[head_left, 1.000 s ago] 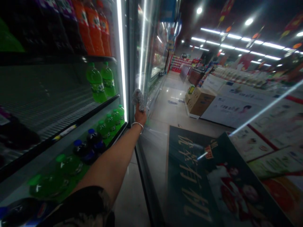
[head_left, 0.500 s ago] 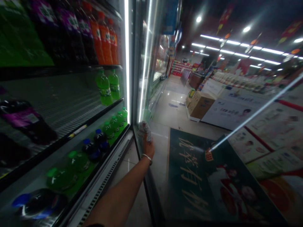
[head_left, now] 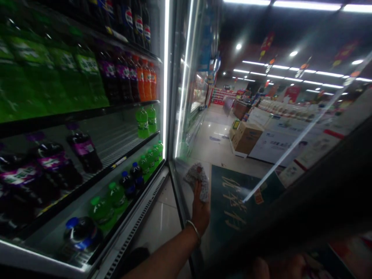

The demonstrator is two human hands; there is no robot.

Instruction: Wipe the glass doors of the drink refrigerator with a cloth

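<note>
Left hand (head_left: 201, 211) holds grey cloth (head_left: 191, 173) flat, maybe to touch more glass door (head_left: 212, 157) | Right hand (head_left: 290, 266), 5 o'clock | grip: can't tell

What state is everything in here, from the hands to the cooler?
Left hand: holding the cloth against the glass
Right hand: dim, partly hidden; grip unclear
Cloth: bunched up
Cooler door: open
Cooler light strip: lit
Orange bottles: upright, in a row
Middle shelf: holding purple-labelled and green bottles
Ceiling lights: lit
</note>
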